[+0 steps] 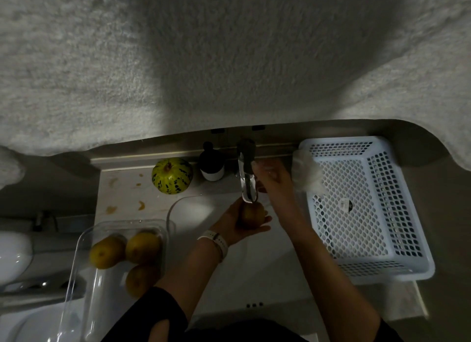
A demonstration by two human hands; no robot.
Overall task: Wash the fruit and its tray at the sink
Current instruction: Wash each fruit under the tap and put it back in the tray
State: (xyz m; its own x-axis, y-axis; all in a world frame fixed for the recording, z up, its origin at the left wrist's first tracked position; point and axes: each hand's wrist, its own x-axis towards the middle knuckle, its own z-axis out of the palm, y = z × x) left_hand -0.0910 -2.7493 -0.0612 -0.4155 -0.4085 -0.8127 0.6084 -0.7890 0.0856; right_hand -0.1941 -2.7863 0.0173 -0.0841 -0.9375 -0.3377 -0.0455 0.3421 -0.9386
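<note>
Cupping one fruit (pixel 252 214) under the faucet (pixel 246 173), my left hand (pixel 242 223) has its fingers curled around it, over the sink (pixel 254 265). My right hand (pixel 271 174) reaches to the faucet handle; it is blurred, so I cannot tell how its fingers lie. Three more fruits (pixel 141 247) wait in the clear tray (pixel 76 278) at left. I judge the rinsing of the first fruit is in hand; next it needs turning under water, then a place, perhaps the white basket (pixel 367 209).

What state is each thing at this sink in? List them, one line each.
Faucet: water flow unclear.
Fruit in left hand: held under the spout.
Left hand: grips that fruit.
Right hand: at the faucet, blurred.
Clear tray: holds three fruits.
White basket: upright, contents unclear.
Striped melon: resting on the counter.
</note>
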